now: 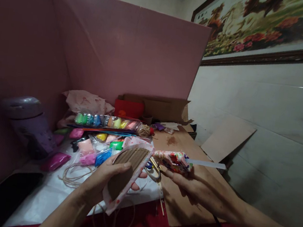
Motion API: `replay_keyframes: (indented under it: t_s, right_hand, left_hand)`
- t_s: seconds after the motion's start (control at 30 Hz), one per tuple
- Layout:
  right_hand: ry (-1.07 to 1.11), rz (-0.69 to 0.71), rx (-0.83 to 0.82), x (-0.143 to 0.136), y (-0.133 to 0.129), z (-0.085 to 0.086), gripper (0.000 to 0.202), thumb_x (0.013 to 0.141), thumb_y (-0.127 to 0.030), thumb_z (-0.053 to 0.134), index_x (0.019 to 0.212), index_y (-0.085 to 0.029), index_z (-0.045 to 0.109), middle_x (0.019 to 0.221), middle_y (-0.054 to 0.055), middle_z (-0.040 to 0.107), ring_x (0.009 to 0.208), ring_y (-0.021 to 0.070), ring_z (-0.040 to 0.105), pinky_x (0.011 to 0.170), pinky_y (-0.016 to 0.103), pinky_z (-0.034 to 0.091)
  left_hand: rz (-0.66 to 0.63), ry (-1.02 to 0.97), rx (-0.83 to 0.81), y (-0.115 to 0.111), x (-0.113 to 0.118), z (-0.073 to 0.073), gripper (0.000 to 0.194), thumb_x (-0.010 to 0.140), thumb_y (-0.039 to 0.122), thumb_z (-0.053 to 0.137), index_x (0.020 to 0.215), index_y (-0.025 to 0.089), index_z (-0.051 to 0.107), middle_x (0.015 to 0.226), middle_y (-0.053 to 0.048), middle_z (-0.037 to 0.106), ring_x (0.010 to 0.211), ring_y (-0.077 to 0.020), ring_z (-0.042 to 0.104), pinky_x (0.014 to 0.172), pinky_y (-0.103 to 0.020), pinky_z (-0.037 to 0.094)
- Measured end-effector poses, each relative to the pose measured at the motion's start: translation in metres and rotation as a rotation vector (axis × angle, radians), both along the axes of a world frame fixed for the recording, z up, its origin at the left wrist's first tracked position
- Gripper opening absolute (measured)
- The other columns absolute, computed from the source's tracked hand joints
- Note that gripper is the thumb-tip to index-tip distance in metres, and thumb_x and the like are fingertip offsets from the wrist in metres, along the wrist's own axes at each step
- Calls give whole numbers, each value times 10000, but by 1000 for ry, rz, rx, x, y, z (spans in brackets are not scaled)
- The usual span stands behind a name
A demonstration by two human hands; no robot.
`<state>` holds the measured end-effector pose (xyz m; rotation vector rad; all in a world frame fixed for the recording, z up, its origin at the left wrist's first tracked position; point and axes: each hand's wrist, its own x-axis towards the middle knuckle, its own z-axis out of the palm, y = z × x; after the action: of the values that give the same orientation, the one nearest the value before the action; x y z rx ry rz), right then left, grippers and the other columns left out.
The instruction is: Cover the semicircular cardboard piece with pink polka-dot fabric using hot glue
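At far L you've a purple tumbler (31, 127) w/ a grey lid, leaning in view; its contents can't be seen. A flat black item (7, 191) lies below it, btm L, on or by the white sheet (34, 200). Next, a shiny magenta pkt (55, 162), then a loose twine coil (69, 183) on the sheet.

Further R, clear plastic pkts hold soft-looking coloured lumps: a yellow pkt (101, 136), a blue pkt (103, 157), a green pkt (116, 145). Behind them, a long clear pack (102, 121) has a row of lumps, green & blue at L, yellow & pink at R; a twine ball (143, 130) sits at its R end.

Ctr: your L hand (99, 179) grips the corrugated cardboard piece (129, 175), thumb on the ribbed brown face, fingers behind, tips showing past the R edge. It's held up at a tilt above the sheet, edges wrapped in pale pink paper w/ red dots.

Just R, your R hand (189, 187) is closed from below on a floral-patterned glue gun (173, 160), index finger stretched fwd, other fingers partly hidden. Gun's front end is right by the piece's R edge; can't tell if touching. A translucent glue stick (207, 164) juts from its rear. Under it: a brown cardboard sheet (183, 210).
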<state>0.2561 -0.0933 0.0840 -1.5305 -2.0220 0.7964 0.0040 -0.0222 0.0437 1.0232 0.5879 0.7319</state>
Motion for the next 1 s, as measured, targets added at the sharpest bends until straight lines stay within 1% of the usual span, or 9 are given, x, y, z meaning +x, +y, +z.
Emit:
replay_keyframes:
  t_s: [0.1, 0.17, 0.23, 0.3, 0.4, 0.53, 0.63, 0.87, 1.0]
  right_hand:
    - [-12, 24, -32, -10, -1, 13, 383, 906, -397, 353, 1048, -208, 655, 579, 4, 493, 525, 107, 451, 468, 194, 392]
    - [-31, 39, 4, -11, -1, 15, 359, 894, -383, 381, 1041, -208, 659, 571, 2, 485, 518, 108, 439, 470, 198, 393]
    - [-52, 52, 34, -9, -1, 11, 346, 882, -380, 403, 1080, -224, 640, 576, -2, 487, 521, 108, 437, 491, 201, 405]
    - [-33, 41, 19, -6, 0, 4, 363, 887, -396, 383, 1116, -239, 618, 599, 0, 504, 536, 110, 454, 506, 202, 419]
    - [46, -10, -27, -7, 1, 0, 395, 886, -446, 363, 1053, -225, 644, 586, 3, 515, 518, 113, 459, 463, 202, 411]
    - [102, -51, -68, -17, 2, 7, 414, 863, -489, 392, 891, -193, 680, 530, -6, 494, 469, 105, 439, 429, 203, 398]
    - [115, -48, -92, -19, 3, 11, 421, 853, -504, 405, 806, -182, 672, 532, -4, 497, 469, 107, 453, 430, 208, 406]
    - [100, -26, -41, -17, 2, 8, 431, 855, -518, 394, 809, -167, 641, 551, 1, 511, 496, 112, 477, 455, 207, 408]
    - [90, -36, -34, -18, 2, 8, 430, 860, -518, 388, 815, -172, 638, 549, 1, 511, 485, 111, 466, 449, 210, 401]
  left_hand:
    - [-2, 5, -31, 0, -1, 1, 512, 809, 245, 529, 1286, 138, 376, 938, -202, 675, 629, -216, 671, 483, -233, 498]
    - [5, 2, -38, -1, -1, 2, 505, 804, 244, 536, 1275, 130, 390, 940, -205, 676, 631, -216, 673, 515, -248, 514]
    - [7, -4, -43, -1, -1, 3, 505, 804, 242, 538, 1272, 125, 390, 943, -207, 677, 634, -216, 675, 524, -249, 518]
    - [8, -8, -55, -2, -1, 4, 508, 806, 241, 535, 1276, 121, 383, 949, -211, 676, 631, -216, 675, 505, -239, 514]
    - [22, -21, -71, -2, 0, 6, 521, 806, 221, 530, 1288, 116, 360, 957, -216, 676, 612, -213, 674, 495, -246, 517]
    - [21, -32, -84, -1, 1, 7, 526, 802, 202, 530, 1287, 98, 355, 954, -219, 678, 598, -211, 675, 511, -257, 526]
    - [23, -29, -89, -1, 0, 5, 533, 799, 210, 536, 1289, 97, 358, 947, -215, 680, 600, -213, 675, 496, -249, 521]
    - [0, 0, -48, -1, 0, 2, 534, 802, 250, 544, 1289, 110, 377, 916, -193, 681, 642, -223, 678, 511, -240, 509]
    - [15, 3, -3, -1, 1, 0, 527, 794, 263, 550, 1279, 119, 400, 923, -190, 674, 642, -227, 673, 536, -273, 521]
